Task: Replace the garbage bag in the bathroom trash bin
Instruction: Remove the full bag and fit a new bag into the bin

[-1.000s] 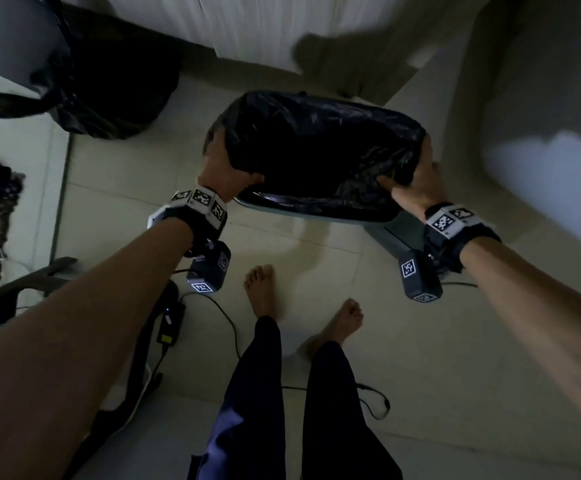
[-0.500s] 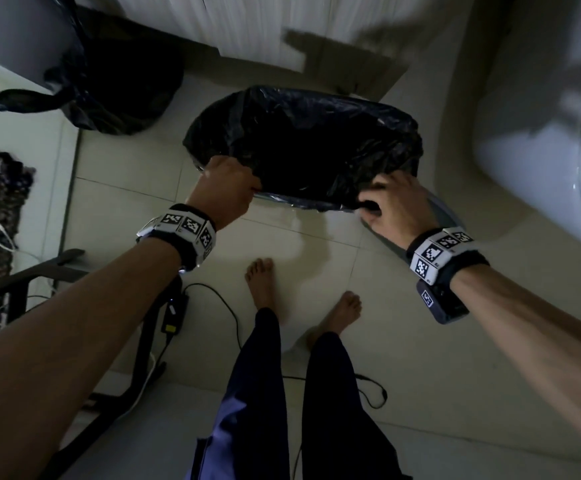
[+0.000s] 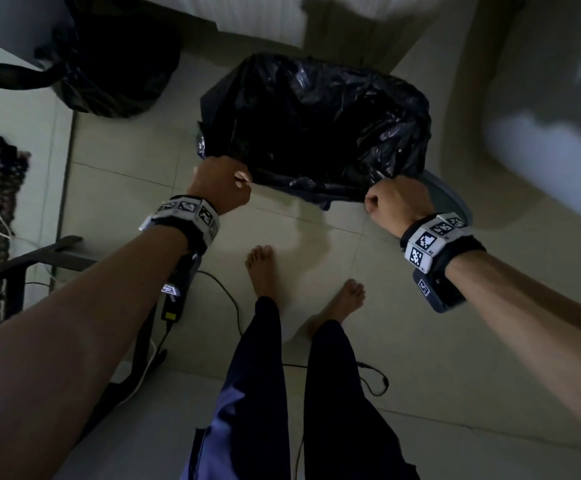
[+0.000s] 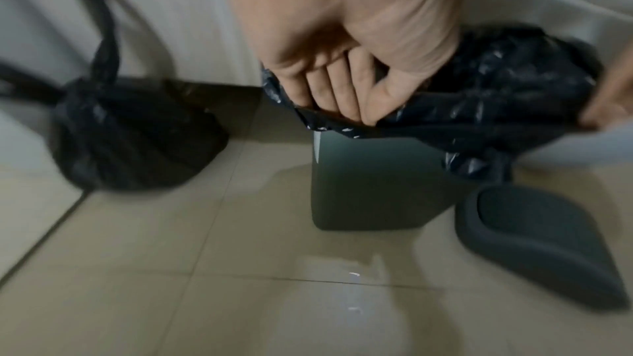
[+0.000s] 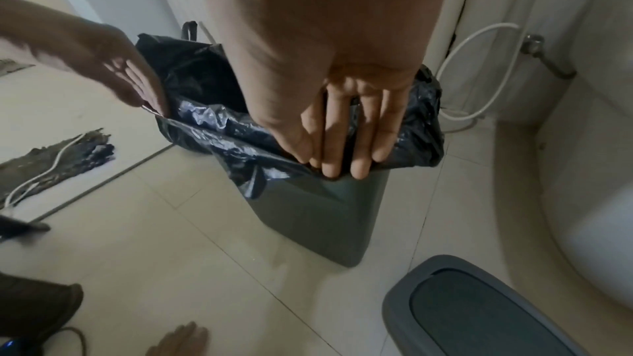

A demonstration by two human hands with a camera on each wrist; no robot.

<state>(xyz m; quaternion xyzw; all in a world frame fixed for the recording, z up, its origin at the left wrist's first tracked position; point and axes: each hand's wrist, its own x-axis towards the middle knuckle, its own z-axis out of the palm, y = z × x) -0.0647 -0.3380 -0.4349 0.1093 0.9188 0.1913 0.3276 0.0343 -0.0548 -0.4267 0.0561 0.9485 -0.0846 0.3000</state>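
Observation:
A black garbage bag (image 3: pixel 316 126) is spread over the mouth of the grey-green trash bin (image 4: pixel 369 177), which stands on the tiled floor. My left hand (image 3: pixel 223 183) grips the bag's hem at the near left corner, fingers curled round the plastic (image 4: pixel 335 91). My right hand (image 3: pixel 396 202) holds the hem at the near right corner, fingers (image 5: pixel 346 150) folded down over the rim against the bin's wall (image 5: pixel 325 215). The hem hangs a short way down the bin's outside (image 5: pixel 253 169). The bag hides the bin's inside.
The bin's grey lid (image 5: pixel 479 313) lies on the floor to the right. A full, tied black bag (image 3: pixel 116 64) sits at the back left. The white toilet (image 3: pixel 559 150) stands on the right, with a hose (image 5: pixel 479 45) behind. A cable (image 3: pixel 226 299) runs by my bare feet (image 3: pixel 261 268).
Both hands have come from the bag's sides to its near edge and closed into fists on the hem, drawing it down over the near rim.

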